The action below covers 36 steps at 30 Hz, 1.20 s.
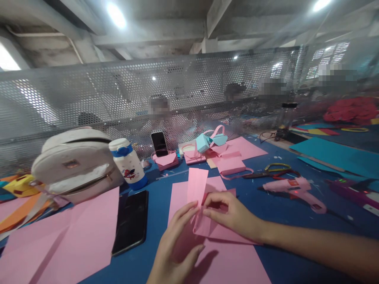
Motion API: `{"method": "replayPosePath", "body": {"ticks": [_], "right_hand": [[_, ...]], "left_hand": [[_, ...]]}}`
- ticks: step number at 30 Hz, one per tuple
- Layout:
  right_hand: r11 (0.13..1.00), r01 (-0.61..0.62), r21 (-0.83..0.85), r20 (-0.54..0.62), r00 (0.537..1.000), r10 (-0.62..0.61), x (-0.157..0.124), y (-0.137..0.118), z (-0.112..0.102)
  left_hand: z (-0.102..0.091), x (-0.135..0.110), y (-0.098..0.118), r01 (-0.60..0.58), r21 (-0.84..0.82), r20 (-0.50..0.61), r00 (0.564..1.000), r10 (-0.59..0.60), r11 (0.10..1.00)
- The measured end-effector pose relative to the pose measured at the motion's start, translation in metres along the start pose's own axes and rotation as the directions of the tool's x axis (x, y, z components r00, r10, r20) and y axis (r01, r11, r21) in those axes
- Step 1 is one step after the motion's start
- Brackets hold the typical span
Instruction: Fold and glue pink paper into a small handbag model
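Pinching the folded pink paper (197,183) near its middle, my right hand (233,215) has thumb and fingertip nearly together on an edge, though I cannot tell how firmly they press. My left hand (171,240) is loosely spread: its fingertips lean against the paper's left side, while its thumb stands apart, gripping nothing. The folded piece is between my hands, its tall flap upright, over the flat pink sheet (233,264) on the blue table (158,213).

With so small a pinch, I judge the flap could lean over, or the creases spring open, if my right fingertips slip. Pressing too hard on the left might buckle the panel, since no thumb backs those fingers. Farther right, the pink glue gun (299,185) lies beyond my right forearm (308,240), nozzle pointing left; a careless swing could knock it, and, if hot, it might mark paper or skin.
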State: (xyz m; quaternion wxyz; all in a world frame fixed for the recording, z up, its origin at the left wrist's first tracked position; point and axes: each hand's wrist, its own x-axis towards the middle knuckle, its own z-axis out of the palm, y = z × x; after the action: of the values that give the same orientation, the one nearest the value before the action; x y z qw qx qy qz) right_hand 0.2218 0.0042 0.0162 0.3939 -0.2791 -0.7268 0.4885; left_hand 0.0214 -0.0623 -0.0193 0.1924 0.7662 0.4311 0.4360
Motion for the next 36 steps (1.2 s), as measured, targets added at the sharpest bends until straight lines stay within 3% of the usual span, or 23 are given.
{"method": "replayPosePath", "body": {"ticks": [36], "right_hand": [[0.997, -0.04, 0.068, 0.01, 0.999, 0.04, 0.0003, -0.0029, 0.0012]], "left_hand": [[0.001, 0.0005, 0.0049, -0.001, -0.059, 0.019, 1.0, 0.002, 0.998]]}}
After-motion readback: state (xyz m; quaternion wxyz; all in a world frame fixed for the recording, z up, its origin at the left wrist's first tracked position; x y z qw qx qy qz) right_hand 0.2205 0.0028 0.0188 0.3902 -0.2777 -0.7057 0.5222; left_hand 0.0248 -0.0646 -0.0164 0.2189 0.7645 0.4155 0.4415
